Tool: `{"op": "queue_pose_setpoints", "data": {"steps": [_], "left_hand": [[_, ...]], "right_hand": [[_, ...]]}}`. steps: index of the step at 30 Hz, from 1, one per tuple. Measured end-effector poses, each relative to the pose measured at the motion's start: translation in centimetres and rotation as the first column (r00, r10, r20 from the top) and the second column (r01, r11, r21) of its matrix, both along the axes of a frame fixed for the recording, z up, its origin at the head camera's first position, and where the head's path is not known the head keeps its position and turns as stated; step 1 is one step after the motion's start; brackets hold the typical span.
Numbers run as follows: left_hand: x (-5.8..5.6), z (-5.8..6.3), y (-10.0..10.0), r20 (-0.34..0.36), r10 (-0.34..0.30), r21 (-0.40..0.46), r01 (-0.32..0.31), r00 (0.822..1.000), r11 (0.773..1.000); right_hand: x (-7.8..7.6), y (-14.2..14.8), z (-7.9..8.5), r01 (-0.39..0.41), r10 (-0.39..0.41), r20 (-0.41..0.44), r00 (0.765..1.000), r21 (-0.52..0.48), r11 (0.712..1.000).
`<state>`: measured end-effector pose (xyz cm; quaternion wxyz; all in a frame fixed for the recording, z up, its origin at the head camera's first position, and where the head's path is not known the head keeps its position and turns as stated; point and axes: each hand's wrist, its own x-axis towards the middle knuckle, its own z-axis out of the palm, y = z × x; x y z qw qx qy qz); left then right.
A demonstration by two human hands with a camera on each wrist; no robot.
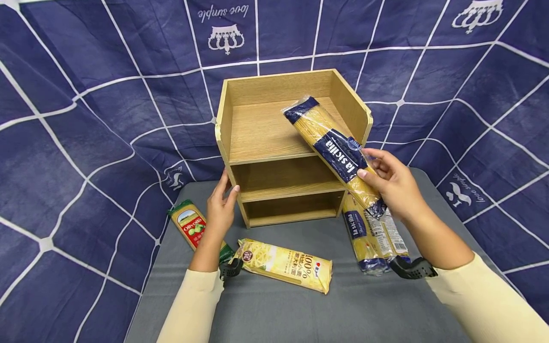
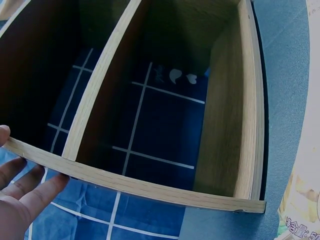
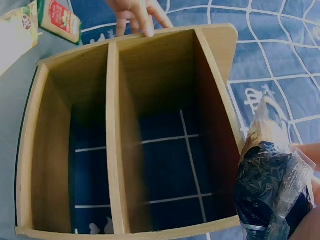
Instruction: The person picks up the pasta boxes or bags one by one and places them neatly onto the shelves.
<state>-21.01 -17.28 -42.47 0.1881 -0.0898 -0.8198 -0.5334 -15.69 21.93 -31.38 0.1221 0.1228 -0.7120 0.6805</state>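
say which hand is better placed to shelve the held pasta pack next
Likely the right hand: it grips the pasta pack near the wooden shelf, whose left side the left hand touches.

right hand [image 1: 396, 186] with pasta [image 1: 343, 153], left hand [image 1: 220, 209] at shelf [image 1: 261, 128]

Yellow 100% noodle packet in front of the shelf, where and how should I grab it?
Probably across the middle of the yellow noodle packet, thumb on its near long edge, fingers on the far one, coming from above on the person's side. It lies flat, long and narrow, with the wooden shelf behind it and the left forearm crowding its left end.
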Motion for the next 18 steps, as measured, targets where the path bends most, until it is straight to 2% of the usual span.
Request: {"op": "queue_pose_setpoints", "data": {"steps": [13,18], "left_hand": [[-0.1,0.0,0.1,-0.003,-0.005,0.004,0.005,1.0,1.0],[-0.1,0.0,0.2,-0.004,-0.001,0.007,0.001,1.0,1.0]], "right_hand": [[-1.1,-0.5,0.8,0.013,0.001,0.128,0.992,-0.105,0.994],[-1.2,-0.6,1.5,-0.006,0.036,0.192,0.981,-0.155,0.988]]}}
